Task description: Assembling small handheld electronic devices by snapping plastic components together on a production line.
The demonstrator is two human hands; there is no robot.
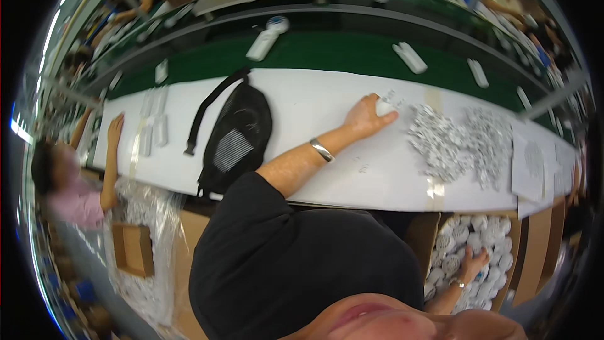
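Observation:
My left hand (367,118) reaches over the white table, thumb and fingers closed round a small white plastic piece (384,106). Just right of it lies a heap of small clear or silvery parts (437,141), with a second heap (487,141) beyond. Down at my right, my right hand (473,266) is in a cardboard box full of round white slotted plastic parts (450,264). Its fingers are spread over them, and no part is plainly gripped. A black waist bag (236,135) lies on the table, left of my left forearm.
Behind the table runs a green conveyor belt (327,50) with several white devices (410,58). A co-worker in a pink top (78,198) sits at the left, one arm on the table. Plastic film and a small open cardboard box (133,250) lie below. White sheets (531,167) sit at right.

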